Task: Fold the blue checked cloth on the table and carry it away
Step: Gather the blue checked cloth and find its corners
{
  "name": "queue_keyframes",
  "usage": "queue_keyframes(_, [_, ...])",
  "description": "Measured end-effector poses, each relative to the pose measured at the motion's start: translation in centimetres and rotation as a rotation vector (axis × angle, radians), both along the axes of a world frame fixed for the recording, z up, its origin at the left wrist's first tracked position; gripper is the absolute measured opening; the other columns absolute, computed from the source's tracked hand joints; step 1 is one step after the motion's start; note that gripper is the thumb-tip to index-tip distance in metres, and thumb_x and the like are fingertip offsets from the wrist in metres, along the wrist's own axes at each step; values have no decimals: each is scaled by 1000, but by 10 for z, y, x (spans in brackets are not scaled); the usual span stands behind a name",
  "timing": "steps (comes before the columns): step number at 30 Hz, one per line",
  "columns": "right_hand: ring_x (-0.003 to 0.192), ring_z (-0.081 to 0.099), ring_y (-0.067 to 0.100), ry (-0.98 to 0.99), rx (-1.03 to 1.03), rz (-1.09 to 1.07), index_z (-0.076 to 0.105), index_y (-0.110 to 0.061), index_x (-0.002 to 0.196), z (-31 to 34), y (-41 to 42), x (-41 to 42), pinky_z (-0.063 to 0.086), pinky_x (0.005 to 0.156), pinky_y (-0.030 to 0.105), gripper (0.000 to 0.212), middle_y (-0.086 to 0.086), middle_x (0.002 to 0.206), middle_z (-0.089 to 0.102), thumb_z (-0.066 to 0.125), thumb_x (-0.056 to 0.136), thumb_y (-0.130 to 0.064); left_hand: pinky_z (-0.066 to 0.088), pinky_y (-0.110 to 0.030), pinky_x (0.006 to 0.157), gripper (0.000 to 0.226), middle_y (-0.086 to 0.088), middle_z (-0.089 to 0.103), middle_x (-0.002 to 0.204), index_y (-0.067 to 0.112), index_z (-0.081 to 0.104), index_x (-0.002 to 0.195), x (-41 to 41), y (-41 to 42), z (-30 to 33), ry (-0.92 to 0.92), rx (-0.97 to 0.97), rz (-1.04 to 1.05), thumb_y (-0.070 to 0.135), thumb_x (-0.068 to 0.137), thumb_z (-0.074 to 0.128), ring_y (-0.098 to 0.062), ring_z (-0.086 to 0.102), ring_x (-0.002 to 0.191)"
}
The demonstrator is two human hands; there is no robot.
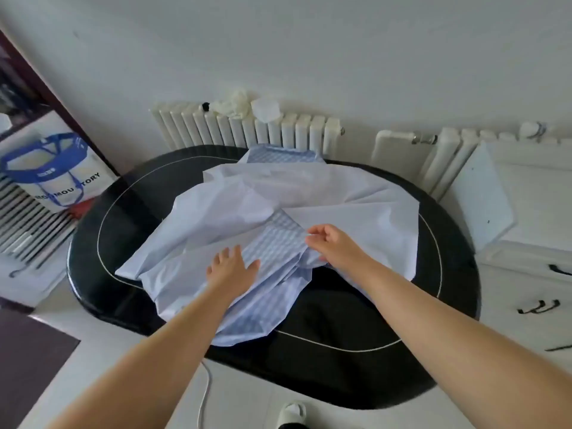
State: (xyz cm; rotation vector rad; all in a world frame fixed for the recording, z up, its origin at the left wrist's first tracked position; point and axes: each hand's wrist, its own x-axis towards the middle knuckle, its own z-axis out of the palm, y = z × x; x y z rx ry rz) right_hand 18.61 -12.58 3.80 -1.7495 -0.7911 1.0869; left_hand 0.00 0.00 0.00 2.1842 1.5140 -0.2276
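A black glossy oval table (356, 320) with a thin white line running round its top stands against the white wall. Spread over it in loose, rumpled layers lies the blue checked cloth (275, 236), its pale plain underside turned up across most of the far and right part of the table, the checked face showing in a strip at the middle, along the near edge and at the far end by the radiator.

The person's left hand (230, 269) lies flat on the cloth near the middle of the table, fingers straight and slightly spread, pressing the fabric down. Just to its right, the right hand (332, 244) has its fingers curled and pinches a fold of the cloth at the edge of the checked strip.

Beyond the table a white ribbed radiator (247, 128) runs along the wall, with crumpled white items (244, 105) lying on top of it. At the far left a white paper bag (52, 168) with blue handles and dark lettering stands on a ledge; what it holds I cannot tell. On the right stands a white cabinet (526, 274) with dark handles.
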Motion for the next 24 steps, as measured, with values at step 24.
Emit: queue_keyframes(24, [69,55,23,123,-361,-663,55,-4,108,-51,23,-79,53,60,36,17,13,88,59,50,94,-11,40,-32,67,41,1,61,87,19,46,108,-67,-69,-19,-113,-192,-401,55,88,51,-26,61,87])
